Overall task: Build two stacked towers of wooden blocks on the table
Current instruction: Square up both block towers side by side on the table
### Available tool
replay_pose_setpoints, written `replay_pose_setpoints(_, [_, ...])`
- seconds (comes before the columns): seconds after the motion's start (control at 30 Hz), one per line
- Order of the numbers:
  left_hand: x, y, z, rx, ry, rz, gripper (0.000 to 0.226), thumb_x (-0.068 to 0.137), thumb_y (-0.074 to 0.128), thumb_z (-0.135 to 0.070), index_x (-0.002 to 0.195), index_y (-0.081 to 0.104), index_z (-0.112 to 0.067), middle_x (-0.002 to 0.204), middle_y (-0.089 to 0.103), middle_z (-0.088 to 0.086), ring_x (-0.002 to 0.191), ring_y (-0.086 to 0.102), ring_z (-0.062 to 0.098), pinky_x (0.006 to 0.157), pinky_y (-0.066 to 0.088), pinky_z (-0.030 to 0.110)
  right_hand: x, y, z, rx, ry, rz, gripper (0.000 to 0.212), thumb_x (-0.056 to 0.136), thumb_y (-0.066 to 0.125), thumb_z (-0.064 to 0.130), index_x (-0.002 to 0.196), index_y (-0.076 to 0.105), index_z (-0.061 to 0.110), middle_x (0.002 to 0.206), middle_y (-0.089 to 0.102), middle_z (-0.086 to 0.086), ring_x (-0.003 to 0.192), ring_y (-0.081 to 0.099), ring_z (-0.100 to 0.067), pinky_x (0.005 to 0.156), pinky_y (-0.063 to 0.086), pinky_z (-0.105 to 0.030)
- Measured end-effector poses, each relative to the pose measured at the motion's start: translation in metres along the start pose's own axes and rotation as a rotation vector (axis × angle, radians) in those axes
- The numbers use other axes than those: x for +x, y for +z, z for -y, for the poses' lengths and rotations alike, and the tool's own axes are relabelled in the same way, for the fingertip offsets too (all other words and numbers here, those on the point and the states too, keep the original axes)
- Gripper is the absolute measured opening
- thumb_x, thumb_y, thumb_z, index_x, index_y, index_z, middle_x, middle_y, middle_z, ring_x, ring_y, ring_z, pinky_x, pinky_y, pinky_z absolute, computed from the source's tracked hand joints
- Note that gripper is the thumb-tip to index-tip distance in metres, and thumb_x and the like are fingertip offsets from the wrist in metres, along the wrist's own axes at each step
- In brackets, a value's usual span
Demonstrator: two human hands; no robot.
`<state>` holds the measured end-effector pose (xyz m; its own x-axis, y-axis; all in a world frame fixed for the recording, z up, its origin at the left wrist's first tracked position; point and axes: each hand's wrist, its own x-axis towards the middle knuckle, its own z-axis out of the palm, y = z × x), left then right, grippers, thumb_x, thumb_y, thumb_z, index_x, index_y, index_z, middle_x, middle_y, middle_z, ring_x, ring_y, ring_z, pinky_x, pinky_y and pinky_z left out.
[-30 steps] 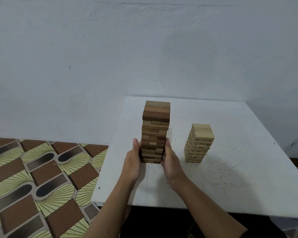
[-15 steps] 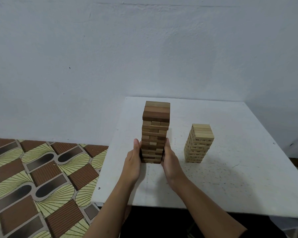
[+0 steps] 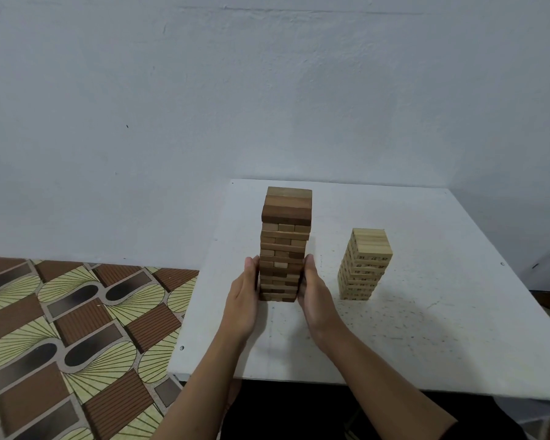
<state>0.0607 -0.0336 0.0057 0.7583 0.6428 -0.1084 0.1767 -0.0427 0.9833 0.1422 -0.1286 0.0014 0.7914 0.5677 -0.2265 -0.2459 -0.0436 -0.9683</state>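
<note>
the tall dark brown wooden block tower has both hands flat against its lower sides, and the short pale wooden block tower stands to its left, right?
No. The head view shows the short pale wooden block tower standing to the right of the tall dark brown wooden block tower, not its left. The left hand and right hand do lie flat against its lower sides.

Bare left hand (image 3: 240,301) and bare right hand (image 3: 318,301). Bare, slender forearms (image 3: 391,381). Near right elbow, at bottom edge, seemingly a dark sleeve (image 3: 478,432); too cropped to tell more.
</note>
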Motion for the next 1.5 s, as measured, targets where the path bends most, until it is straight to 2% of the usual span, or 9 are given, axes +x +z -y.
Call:
replay_pose_setpoints(0.07, [0.002,-0.003,0.002,-0.017,0.033,-0.031,0.067,0.099,0.013,-0.074,0.144,0.051,-0.042,0.144,0.054,-0.023,0.139,0.042,-0.003,0.119,0.03,0.028,-0.003,-0.003,0.006,0.009,-0.027,-0.02,0.05,0.106,0.02,0.056,0.101,0.07,0.053,0.122,0.069,0.018,0.126,0.056,-0.005,0.118,0.036,-0.041])
replay_pose_setpoints(0.13, [0.0,-0.004,-0.001,-0.04,0.051,-0.042,0.07,0.096,0.011,-0.078,0.151,0.04,-0.046,0.155,0.042,-0.021,0.147,0.031,0.001,0.125,0.021,0.038,-0.006,-0.005,0.013,0.029,-0.066,-0.034,0.042,0.106,0.02,0.054,0.107,0.062,0.058,0.131,0.059,0.027,0.135,0.048,-0.003,0.122,0.029,-0.04])
replay_pose_setpoints(0.27, [-0.01,-0.003,-0.016,-0.065,0.097,-0.03,0.06,0.1,0.009,-0.069,0.151,0.035,-0.05,0.157,0.037,-0.024,0.147,0.027,-0.002,0.123,0.017,0.033,-0.007,-0.007,0.019,0.043,-0.148,-0.036,0.037,0.1,0.026,0.064,0.126,0.051,0.059,0.14,0.05,0.032,0.14,0.038,0.005,0.124,0.024,-0.037])
replay_pose_setpoints(0.37, [-0.014,-0.001,-0.023,-0.123,0.11,-0.02,0.061,0.099,0.011,-0.066,0.151,0.037,-0.049,0.155,0.039,-0.024,0.145,0.03,-0.006,0.117,0.02,0.02,-0.008,-0.006,0.021,0.001,-0.211,-0.013,0.071,0.089,0.028,0.077,0.151,0.038,0.044,0.153,0.041,0.025,0.145,0.03,0.004,0.125,0.021,-0.041])
replay_pose_setpoints(0.5, [-0.02,0.0,-0.038,-0.109,0.122,0.001,0.048,0.097,0.011,-0.064,0.131,0.045,-0.062,0.119,0.054,-0.047,0.117,0.041,-0.03,0.088,0.029,-0.008,-0.013,-0.002,0.034,-0.004,-0.254,0.012,0.071,0.093,0.026,0.075,0.153,0.036,0.04,0.153,0.043,0.022,0.145,0.031,0.002,0.124,0.022,-0.041])
replay_pose_setpoints(0.73, [-0.027,0.002,-0.051,-0.097,0.144,0.014,0.043,0.103,0.01,-0.051,0.119,0.049,-0.059,0.098,0.059,-0.051,0.104,0.049,-0.03,0.08,0.034,-0.007,-0.024,0.002,0.045,0.027,-0.245,0.068,0.045,0.11,0.016,0.04,0.123,0.059,0.043,0.12,0.069,0.022,0.121,0.058,0.004,0.092,0.045,-0.01])
replay_pose_setpoints(1.27, [-0.029,0.003,-0.053,-0.038,0.14,0.004,0.041,0.107,0.01,-0.046,0.114,0.049,-0.058,0.088,0.054,-0.057,0.095,0.048,-0.035,0.072,0.032,-0.01,-0.026,0.006,0.045,-0.006,-0.235,0.075,0.047,0.105,0.019,0.049,0.131,0.056,0.038,0.122,0.069,0.018,0.119,0.058,0.005,0.091,0.045,-0.008])
replay_pose_setpoints(1.37, [-0.025,0.0,-0.047,-0.021,0.146,-0.01,0.046,0.105,0.01,-0.057,0.127,0.051,-0.059,0.107,0.058,-0.05,0.111,0.047,-0.028,0.092,0.032,-0.003,-0.026,0.004,0.046,-0.014,-0.233,0.068,0.045,0.106,0.018,0.048,0.13,0.055,0.04,0.118,0.068,0.023,0.116,0.058,0.01,0.089,0.046,-0.007])
replay_pose_setpoints(1.5, [-0.02,-0.005,-0.044,-0.031,0.142,-0.043,0.062,0.097,0.009,-0.076,0.149,0.035,-0.055,0.157,0.038,-0.023,0.147,0.028,-0.002,0.126,0.019,0.038,-0.027,0.003,0.05,-0.009,-0.253,0.032,0.065,0.099,0.022,0.067,0.155,0.033,0.036,0.154,0.044,0.018,0.143,0.035,0.003,0.12,0.03,-0.028])
